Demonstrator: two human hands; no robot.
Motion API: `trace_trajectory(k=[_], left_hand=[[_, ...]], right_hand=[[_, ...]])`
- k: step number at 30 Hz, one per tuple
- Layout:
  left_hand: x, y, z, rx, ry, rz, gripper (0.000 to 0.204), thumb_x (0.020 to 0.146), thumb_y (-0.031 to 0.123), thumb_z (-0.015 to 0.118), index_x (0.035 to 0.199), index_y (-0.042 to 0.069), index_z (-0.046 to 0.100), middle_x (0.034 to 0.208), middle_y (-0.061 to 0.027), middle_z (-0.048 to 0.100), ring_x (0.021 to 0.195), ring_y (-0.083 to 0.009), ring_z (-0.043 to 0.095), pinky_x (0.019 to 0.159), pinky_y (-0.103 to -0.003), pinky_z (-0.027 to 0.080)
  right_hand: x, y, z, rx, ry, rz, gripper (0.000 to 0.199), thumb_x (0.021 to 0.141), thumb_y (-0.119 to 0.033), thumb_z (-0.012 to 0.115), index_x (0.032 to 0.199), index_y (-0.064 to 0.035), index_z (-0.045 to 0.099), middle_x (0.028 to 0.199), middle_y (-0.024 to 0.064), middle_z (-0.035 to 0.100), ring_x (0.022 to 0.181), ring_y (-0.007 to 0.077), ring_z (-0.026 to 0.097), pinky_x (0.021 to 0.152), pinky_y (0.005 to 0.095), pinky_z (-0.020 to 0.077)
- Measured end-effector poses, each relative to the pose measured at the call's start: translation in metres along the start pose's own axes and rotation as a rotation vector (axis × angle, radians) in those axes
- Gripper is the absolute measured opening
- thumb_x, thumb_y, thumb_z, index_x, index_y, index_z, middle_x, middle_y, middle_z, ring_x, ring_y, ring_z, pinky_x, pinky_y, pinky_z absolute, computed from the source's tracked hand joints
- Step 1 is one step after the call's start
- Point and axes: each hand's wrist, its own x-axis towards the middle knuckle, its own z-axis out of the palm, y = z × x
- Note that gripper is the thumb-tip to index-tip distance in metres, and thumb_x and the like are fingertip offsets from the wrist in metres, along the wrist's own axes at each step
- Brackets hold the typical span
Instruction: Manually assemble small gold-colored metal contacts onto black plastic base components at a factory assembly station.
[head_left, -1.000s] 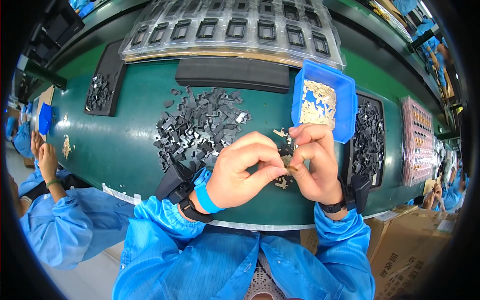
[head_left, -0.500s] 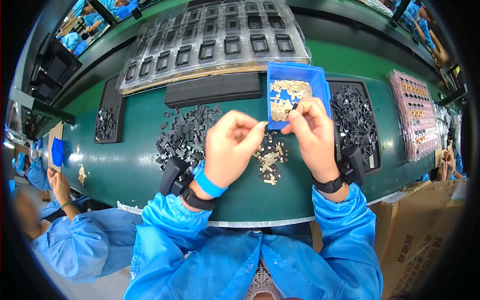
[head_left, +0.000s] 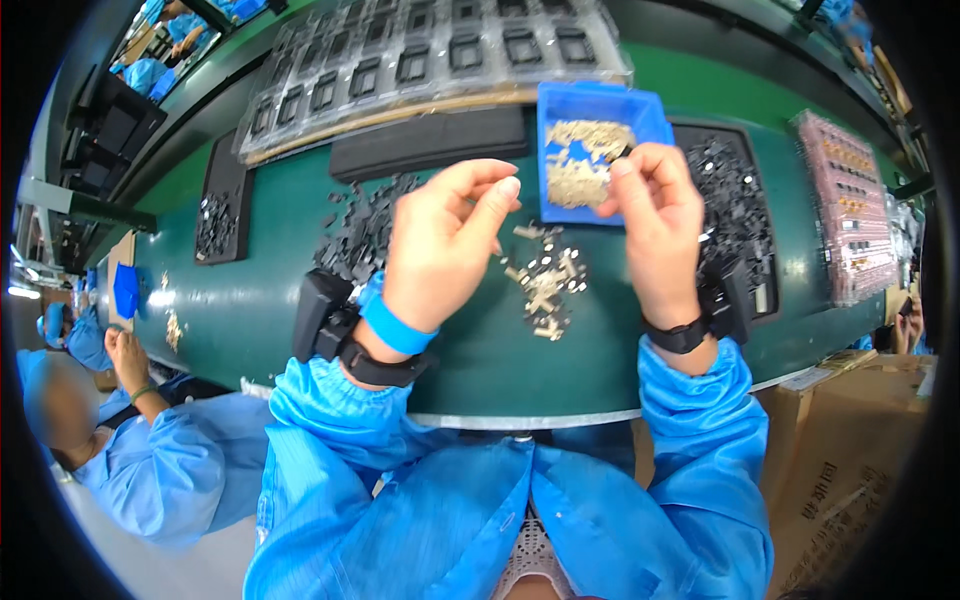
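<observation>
Both hands were raised mid-frame over the desk (head_left: 250,300). Left hand (head_left: 440,240) pinched shut, contents too small to tell; right hand (head_left: 655,215) likewise, at the blue bin (head_left: 560,105). Small loose pile of metal clips (head_left: 545,280) lay below; the bin looked well stocked, so plenty left.

Green table (head_left: 260,300). Blue bin (head_left: 600,105) on it, pale gold parts (head_left: 580,165) inside. Below bin: gold-and-black loose pieces (head_left: 545,280). Left of bin: black slab (head_left: 430,140), black chips (head_left: 365,235). Blue sleeves (head_left: 700,420), blue wristband (head_left: 392,322).

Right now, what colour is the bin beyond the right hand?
Blue; the bin shows best in the head view.
</observation>
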Motion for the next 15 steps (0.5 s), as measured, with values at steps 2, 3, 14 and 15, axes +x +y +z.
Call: trace_trajectory(k=[2,3,14,15], left_hand=[[-0.014,-0.001,-0.025,0.262,-0.004,0.042,0.013,0.079,0.007,0.065,0.090,0.001,0.062,0.077,-0.0011,0.058,0.055,-0.0030,0.047,0.051,-0.017,0.038],[-0.022,-0.006,-0.038,0.404,-0.025,0.125,0.009,0.076,0.005,0.068,0.083,0.001,0.063,0.075,-0.0003,0.055,0.056,-0.0030,0.046,0.051,-0.017,0.037],[-0.091,-0.032,-0.060,0.738,-0.152,0.002,0.019,0.066,0.008,0.073,0.083,0.004,0.065,0.074,-0.0057,0.050,0.056,-0.0167,0.047,0.052,-0.028,0.040],[-0.092,-0.033,-0.058,0.737,-0.150,0.004,0.019,0.066,0.008,0.073,0.083,0.004,0.065,0.074,-0.0057,0.050,0.056,-0.0167,0.047,0.052,-0.028,0.040]], right_hand=[[0.000,-0.001,0.001,0.012,-0.004,0.000,0.007,0.084,-0.006,0.058,0.084,0.0012,0.055,0.093,0.0037,0.047,0.072,0.0072,0.053,0.056,0.0198,0.0499],[0.000,0.000,0.001,0.006,-0.006,-0.008,0.007,0.084,-0.005,0.058,0.084,0.0012,0.055,0.093,0.0037,0.047,0.072,0.0071,0.053,0.057,0.0197,0.0495],[-0.003,0.002,0.002,-0.070,-0.053,0.001,0.009,0.084,-0.008,0.058,0.085,0.0005,0.056,0.093,0.0032,0.048,0.074,0.0075,0.051,0.058,0.0199,0.0475],[-0.003,0.002,0.001,-0.080,-0.053,0.012,0.009,0.084,-0.008,0.058,0.085,0.0005,0.056,0.093,0.0031,0.048,0.074,0.0075,0.051,0.058,0.0198,0.0472]])
